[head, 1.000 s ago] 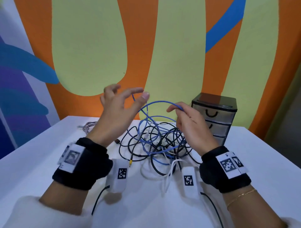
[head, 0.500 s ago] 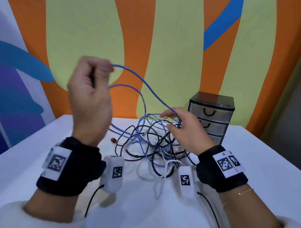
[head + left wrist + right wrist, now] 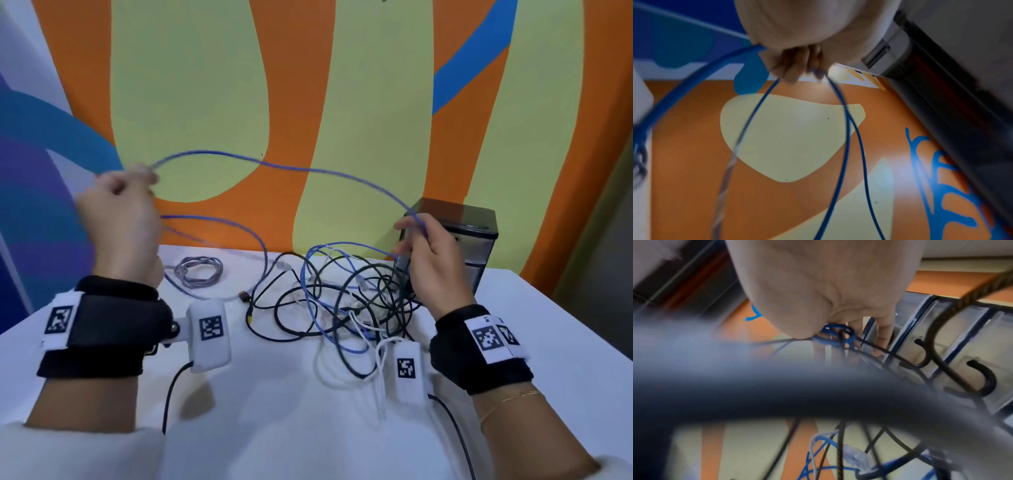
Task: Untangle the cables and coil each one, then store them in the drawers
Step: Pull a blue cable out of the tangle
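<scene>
A blue cable (image 3: 291, 168) stretches in the air between both hands. My left hand (image 3: 120, 212) is raised at the left and grips loops of it; in the left wrist view the blue cable (image 3: 846, 129) hangs from the curled fingers (image 3: 797, 68). My right hand (image 3: 428, 260) pinches the same cable in front of the drawer unit (image 3: 476, 240); the blue cable (image 3: 836, 335) shows under its palm. A tangle of black, blue and white cables (image 3: 342, 301) lies on the white table (image 3: 274, 411) between the wrists. The drawers (image 3: 953, 340) appear closed.
A coiled grey-lilac cable (image 3: 198, 272) lies on the table at the back left. A small brown plug (image 3: 244, 296) sits near the tangle. A painted orange, yellow and blue wall stands right behind the table. The table's right edge falls off near the drawer unit.
My left hand swung out to the left, drawing a long span of blue cable from the tangle. My right hand moved right toward the drawers, still holding the cable.
</scene>
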